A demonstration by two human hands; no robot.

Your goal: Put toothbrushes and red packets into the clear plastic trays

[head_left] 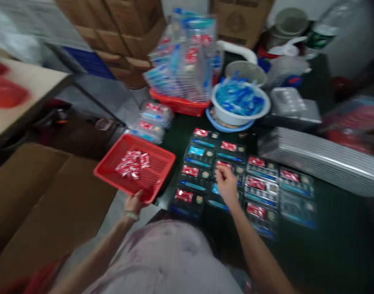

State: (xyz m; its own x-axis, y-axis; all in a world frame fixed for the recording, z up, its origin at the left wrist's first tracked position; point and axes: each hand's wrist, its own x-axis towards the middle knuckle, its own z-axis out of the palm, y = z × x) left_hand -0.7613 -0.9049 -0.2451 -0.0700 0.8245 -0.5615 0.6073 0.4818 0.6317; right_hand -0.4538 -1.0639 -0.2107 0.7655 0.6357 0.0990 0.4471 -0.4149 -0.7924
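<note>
My left hand (133, 204) grips the near rim of a red plastic basket (162, 157). Inside it lies a pile of small red-and-white packets (133, 163). With fingers pinched together, my right hand (227, 183) is over the clear blister trays on the dark table, by a red label (223, 165). Whether anything is between those fingers I cannot make out. Around it several clear trays are laid in rows, many with a blue pen-like item (193, 185) and a red card (190, 170). One tray (297, 208) at the right shows no red card.
Behind the rows stands a white bowl (263, 110) of blue items. A red bin (187, 106) holds upright filled packs, and a ribbed silver box (321, 159) lies at right. An open cardboard box (48, 204) is at lower left; another table (36, 77) is beyond.
</note>
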